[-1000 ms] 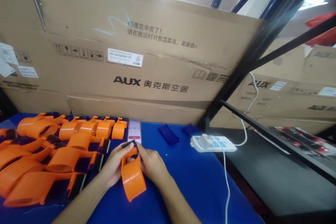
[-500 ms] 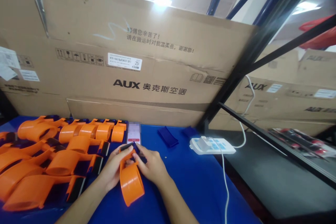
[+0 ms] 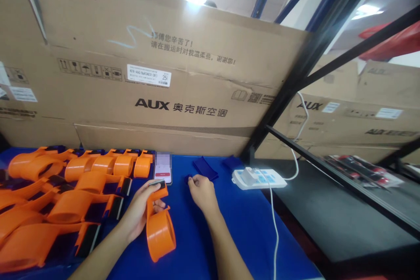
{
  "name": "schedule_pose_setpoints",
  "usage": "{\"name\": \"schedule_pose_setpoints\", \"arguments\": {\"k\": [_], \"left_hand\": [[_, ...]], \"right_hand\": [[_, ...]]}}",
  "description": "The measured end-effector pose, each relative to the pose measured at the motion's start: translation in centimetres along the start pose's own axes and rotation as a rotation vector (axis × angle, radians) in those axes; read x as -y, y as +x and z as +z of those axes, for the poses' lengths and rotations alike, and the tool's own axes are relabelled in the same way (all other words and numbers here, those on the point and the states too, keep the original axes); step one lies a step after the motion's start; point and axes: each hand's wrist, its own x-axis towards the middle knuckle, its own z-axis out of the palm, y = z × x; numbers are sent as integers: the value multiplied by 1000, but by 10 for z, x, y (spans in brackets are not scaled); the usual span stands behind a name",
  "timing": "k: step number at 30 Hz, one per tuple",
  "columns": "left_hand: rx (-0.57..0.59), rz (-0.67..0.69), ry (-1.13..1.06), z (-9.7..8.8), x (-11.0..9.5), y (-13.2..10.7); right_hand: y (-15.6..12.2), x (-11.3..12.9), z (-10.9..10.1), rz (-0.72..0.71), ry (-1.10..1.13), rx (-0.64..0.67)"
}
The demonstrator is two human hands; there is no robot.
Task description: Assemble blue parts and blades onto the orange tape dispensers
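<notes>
L hand: grip clamped on orange dispenser
R hand: just off it, pinching mostly hidden blue bit
Dispenser: over surface, short of far edge, now 1-handed, w/ bit apart

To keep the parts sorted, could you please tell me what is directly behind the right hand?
A rectangular dark-blue piece lies on the table behind the right hand; what the hand covers cannot be seen.
</notes>
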Motion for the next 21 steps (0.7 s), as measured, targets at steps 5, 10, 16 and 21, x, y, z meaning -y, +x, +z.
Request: {"name": "schedule_pose_setpoints", "arguments": {"k": [5, 10, 16, 21], "left_hand": [[22, -7, 20, 1, 3, -1], [38, 27, 104, -2, 7, 2], [59, 48, 145, -2, 8, 3], [42, 89, 187, 1, 8, 3]], "right_hand": [[3, -9, 8, 71, 132, 57], [0, 3, 7, 25, 212, 73], [-14, 33, 3, -410, 273, 380], [-17, 41, 4, -473, 268, 378]]}}
